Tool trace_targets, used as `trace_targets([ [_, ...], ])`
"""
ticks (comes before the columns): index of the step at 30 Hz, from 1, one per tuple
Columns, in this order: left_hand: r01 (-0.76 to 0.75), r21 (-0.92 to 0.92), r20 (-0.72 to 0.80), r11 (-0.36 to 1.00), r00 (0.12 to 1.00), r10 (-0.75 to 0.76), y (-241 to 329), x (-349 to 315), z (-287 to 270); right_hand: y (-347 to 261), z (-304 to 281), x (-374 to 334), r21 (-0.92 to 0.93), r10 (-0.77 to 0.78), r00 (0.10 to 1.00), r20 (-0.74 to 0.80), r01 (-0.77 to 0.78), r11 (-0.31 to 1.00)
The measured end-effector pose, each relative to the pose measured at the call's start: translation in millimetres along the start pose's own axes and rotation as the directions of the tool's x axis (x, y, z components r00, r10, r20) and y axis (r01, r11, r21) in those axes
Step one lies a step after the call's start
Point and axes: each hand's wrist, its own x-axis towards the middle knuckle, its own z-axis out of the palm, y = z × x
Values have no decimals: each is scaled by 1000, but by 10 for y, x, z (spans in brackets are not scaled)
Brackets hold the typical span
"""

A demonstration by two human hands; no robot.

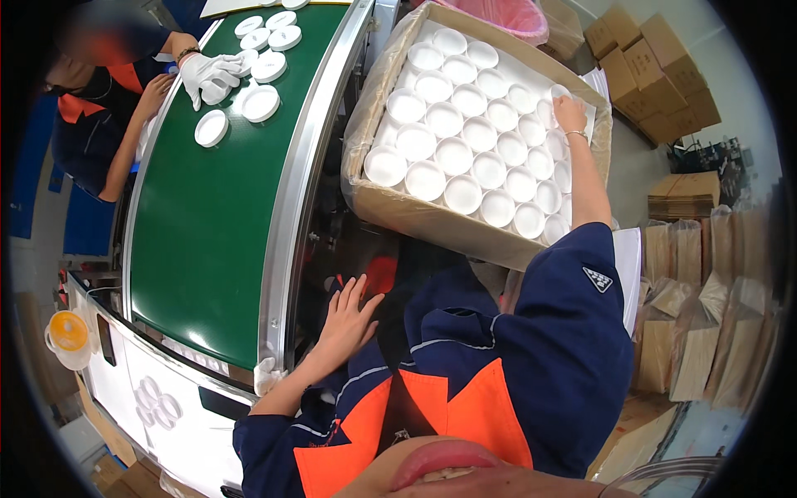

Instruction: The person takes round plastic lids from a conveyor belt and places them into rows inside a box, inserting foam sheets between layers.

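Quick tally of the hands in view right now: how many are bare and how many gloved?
Bare hands: 3 (the person's left hand, flat beside the green belt; the person's right hand, on the white lids in the carton; the co-worker's bare hand)
Gloved hands: 1 (the co-worker's white-gloved hand, over the belt)
Total: 4

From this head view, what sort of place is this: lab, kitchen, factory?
Most likely a factory packing line. A green conveyor belt carries round white plastic lids, a big cardboard box lined with clear plastic holds rows of them, and flattened brown cartons are stacked by the wall.
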Motion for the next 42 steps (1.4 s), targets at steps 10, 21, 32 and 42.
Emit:
trace_targets([
  [10, -7, 18, -22, 1000, 1000, 7, -26, 19, 60, -1188, 16, 210, 246, -144, 981, 129, 109, 963],
  [21, -25, -6, -84, 1000, 996, 24, -108, -96, 150, -2663, -108, -1142, 511, -426, 898, -110, 418, 751],
  [32, -11, -11, -60, 1000, 998, 11, -119, -149, 256, -2979, -8, -1527, 303, -440, 885, -148, 465, 832],
  [42, -2, -10, -49, 1000, 999, 2, -151, -145, 224, -2972, -55, -1512, 335, -443, 887, -129, 459, 823],
])
